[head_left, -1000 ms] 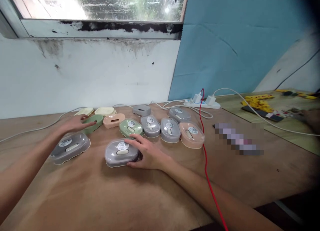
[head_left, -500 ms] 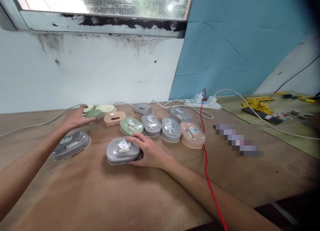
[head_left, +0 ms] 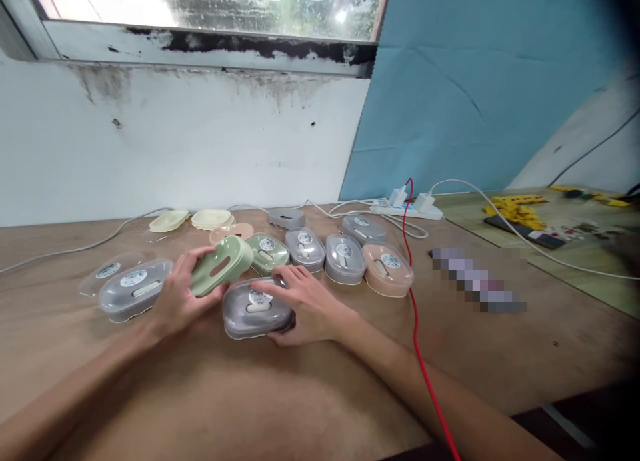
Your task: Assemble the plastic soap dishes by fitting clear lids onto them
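My left hand (head_left: pixel 183 296) grips a tilted, slotted green oval box (head_left: pixel 231 256).
Just beside it, my right hand (head_left: pixel 311 306) clasps a glossy, clear-covered gray box (head_left: pixel 245 321).

Red cable (head_left: pixel 417 341) by white power strip (head_left: pixel 433 213)

my one feed looks out from the person's head, forward and down over the tabletop (head_left: pixel 280 398); i get the left hand (head_left: pixel 175 298) and right hand (head_left: pixel 310 306) fairly close, mid-view, with the wall (head_left: pixel 220 148) and window (head_left: pixel 270 8) farther off up top.
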`<state>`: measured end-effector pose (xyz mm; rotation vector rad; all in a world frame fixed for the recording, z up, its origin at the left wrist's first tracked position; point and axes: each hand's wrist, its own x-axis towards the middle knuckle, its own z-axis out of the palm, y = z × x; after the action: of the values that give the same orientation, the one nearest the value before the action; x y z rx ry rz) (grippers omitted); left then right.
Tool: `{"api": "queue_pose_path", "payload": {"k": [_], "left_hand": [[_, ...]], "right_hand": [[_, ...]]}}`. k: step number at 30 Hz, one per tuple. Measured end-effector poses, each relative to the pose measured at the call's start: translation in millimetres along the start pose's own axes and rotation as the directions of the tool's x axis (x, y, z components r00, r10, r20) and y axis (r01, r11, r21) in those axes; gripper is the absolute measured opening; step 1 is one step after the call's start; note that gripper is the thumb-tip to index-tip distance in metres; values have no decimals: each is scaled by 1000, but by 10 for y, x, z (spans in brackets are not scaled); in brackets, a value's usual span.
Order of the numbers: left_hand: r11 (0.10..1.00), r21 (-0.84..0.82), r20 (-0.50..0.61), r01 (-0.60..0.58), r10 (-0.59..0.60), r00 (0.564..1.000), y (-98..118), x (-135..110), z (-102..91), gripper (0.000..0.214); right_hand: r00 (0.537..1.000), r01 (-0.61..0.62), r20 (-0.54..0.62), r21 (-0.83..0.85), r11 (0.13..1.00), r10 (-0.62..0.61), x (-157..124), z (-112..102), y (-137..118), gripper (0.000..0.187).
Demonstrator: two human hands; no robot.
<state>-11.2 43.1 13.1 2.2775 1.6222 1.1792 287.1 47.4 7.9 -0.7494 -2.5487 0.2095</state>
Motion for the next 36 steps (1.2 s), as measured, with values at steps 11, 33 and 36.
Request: {"api": "queue_pose_path", "payload": {"k": [11, 33, 36], "left_hand": [[995, -86, -10, 50, -51, 999, -221, -187, 74, 62], [990, -104, 4, 94, -95, 996, -200, -213, 78, 63], [990, -108, 0, 89, -90, 996, -192, -207, 79, 63]], "right_hand": [[998, 26, 51, 57, 998, -29, -6, 18, -86, 88], [1000, -26, 20, 145, 989, 23, -28, 16, -42, 102], [1000, -23, 6, 101, 995, 22, -33, 30, -71, 97]]}}
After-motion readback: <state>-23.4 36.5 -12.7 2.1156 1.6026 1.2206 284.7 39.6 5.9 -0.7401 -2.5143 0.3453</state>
